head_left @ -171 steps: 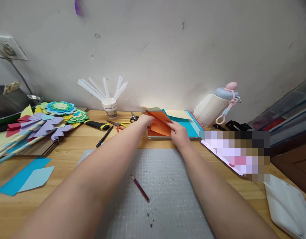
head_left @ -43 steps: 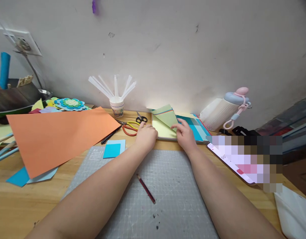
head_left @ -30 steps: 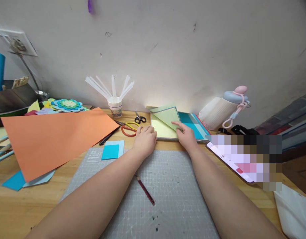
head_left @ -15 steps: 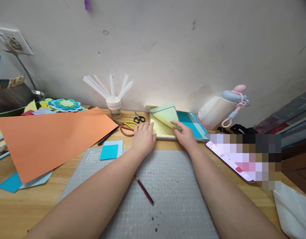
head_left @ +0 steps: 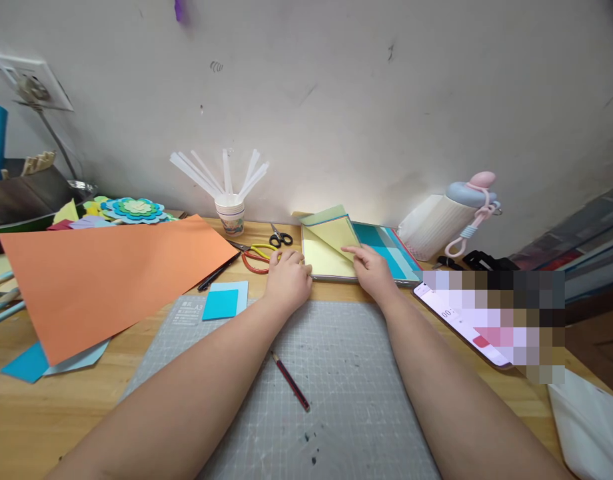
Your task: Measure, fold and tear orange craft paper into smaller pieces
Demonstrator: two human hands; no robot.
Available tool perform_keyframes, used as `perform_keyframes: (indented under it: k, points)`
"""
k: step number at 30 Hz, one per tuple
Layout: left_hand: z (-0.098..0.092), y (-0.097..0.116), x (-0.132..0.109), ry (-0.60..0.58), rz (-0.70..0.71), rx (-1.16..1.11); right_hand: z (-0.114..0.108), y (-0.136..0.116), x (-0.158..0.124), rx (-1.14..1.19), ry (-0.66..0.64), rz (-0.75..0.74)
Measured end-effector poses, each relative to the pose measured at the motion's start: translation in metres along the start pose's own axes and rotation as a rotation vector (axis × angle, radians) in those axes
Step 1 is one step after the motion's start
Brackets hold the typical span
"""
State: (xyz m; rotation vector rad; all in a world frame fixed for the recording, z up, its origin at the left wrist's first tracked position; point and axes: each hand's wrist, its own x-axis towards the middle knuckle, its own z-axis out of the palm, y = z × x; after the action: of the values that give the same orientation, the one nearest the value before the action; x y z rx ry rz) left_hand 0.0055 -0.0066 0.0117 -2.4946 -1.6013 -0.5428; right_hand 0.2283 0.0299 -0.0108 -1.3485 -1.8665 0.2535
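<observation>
A stack of coloured paper [head_left: 328, 261] lies near the wall, pale yellow sheet on top. Part of its upper sheets is folded back as a yellow flap [head_left: 336, 233], with green showing behind it. My right hand [head_left: 375, 272] pinches the flap's edge at the right, its index finger pointing left; the thumb is hidden. At the stack's left edge rests my left hand [head_left: 288, 279], palm down, fingers loosely bent and slightly apart. Red-and-yellow-handled scissors [head_left: 256, 260] lie just left of it. Under my forearms are a grey cutting mat [head_left: 336, 387] and a pencil [head_left: 290, 382].
Orange paper [head_left: 116, 287] covers the left side. Blue paper squares [head_left: 220, 305] lie on the mat's upper left. A paper cup [head_left: 231, 215] of white strips and small black scissors [head_left: 280, 236] stand behind. A bottle [head_left: 439, 223] and a phone [head_left: 456, 320] are at right.
My right hand has shifted slightly at the flap, and its index finger now lies straighter. The left fingers have curled a little more. The whole view has moved slightly.
</observation>
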Motion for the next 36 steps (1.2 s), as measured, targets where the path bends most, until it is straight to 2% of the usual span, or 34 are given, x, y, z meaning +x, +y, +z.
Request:
perform_keyframes:
  k: [5,11,16,22,36]
  points:
    - [-0.0009,0.0013,-0.0003,-0.019,0.019,-0.008,0.0026,0.0022,-0.0005,0.001,-0.045,0.039]
    - [-0.0003,0.0045,-0.0005,-0.025,0.023,-0.029,-0.0020,0.0026,-0.0020,0.013,-0.128,0.017]
    - [-0.0039,0.0027,0.0005,0.007,-0.038,-0.013,0.0010,0.0085,-0.0021,0.032,-0.081,-0.001]
    - [-0.0042,0.0014,0.0004,-0.004,0.005,0.011,0.0041,0.0094,-0.0020,0.036,-0.035,-0.004]
    - [-0.0006,0.0050,-0.0005,-0.059,0.007,-0.099,-0.0016,0.0075,-0.0028,0.001,-0.142,-0.009]
